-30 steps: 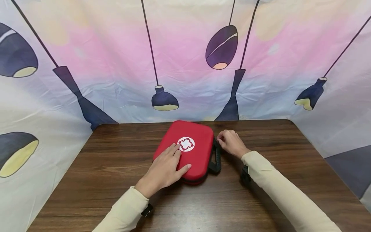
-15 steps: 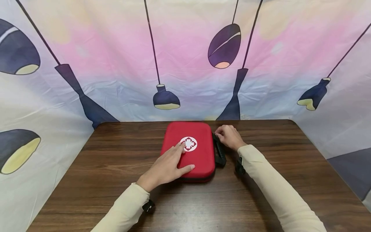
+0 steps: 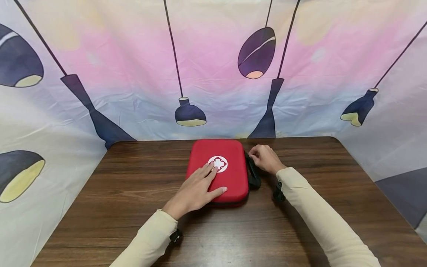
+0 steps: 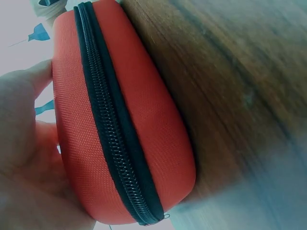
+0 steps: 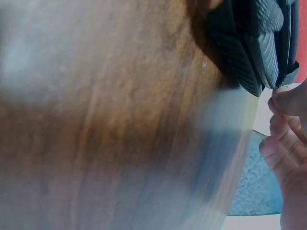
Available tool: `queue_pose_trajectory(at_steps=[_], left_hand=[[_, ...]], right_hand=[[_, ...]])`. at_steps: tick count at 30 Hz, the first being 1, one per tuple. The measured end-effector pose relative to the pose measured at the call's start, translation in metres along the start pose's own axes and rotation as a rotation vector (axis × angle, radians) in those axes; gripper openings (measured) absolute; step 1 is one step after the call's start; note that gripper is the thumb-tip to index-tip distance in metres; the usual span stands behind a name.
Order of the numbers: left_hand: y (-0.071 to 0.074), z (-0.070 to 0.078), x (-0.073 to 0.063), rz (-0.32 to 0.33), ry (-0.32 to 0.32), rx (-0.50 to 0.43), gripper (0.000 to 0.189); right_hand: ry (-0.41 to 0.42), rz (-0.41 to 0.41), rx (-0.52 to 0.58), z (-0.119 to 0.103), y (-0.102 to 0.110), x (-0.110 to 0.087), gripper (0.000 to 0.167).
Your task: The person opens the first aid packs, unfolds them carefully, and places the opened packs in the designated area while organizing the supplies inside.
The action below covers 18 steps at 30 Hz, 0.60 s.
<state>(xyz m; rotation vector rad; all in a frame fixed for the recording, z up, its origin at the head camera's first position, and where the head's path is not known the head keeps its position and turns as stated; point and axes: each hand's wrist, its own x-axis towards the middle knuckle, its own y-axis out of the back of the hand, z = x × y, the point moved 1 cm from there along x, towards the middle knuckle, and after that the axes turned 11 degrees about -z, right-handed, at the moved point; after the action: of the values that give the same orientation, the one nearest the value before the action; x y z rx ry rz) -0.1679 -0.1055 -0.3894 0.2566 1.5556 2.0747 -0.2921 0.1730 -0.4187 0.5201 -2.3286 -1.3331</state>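
Note:
A red zippered first aid kit (image 3: 230, 181) with a white cross emblem lies closed on the wooden table. My left hand (image 3: 193, 191) is spread flat on its lid, fingertips over the emblem's edge. The left wrist view shows the black zipper (image 4: 112, 129) running along the kit's near side, teeth meshed. At the kit's right side is a black carry handle (image 3: 253, 174). Just beyond the handle, my right hand (image 3: 266, 158) pinches at the zipper line near the far right corner. The small pull between thumb and forefinger is mostly hidden by the fingertips.
The brown wooden table (image 3: 116, 207) extends to both sides and in front of the kit. A fabric backdrop (image 3: 140, 66) printed with hanging lamps stands behind the table's far edge and round its sides.
The kit has turned counterclockwise from a slant to nearly square with the table, and its handle has swung along. My left hand has shifted slightly right with it; the right hand still pinches.

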Motion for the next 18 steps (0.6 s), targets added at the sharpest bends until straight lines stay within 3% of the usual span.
queue_pose_trajectory(at_steps=[18], left_hand=[[0.001, 0.003, 0.004, -0.014, 0.01, -0.017, 0.081]], right_hand=[[0.023, -0.021, 0.095, -0.006, -0.002, -0.025, 0.006]])
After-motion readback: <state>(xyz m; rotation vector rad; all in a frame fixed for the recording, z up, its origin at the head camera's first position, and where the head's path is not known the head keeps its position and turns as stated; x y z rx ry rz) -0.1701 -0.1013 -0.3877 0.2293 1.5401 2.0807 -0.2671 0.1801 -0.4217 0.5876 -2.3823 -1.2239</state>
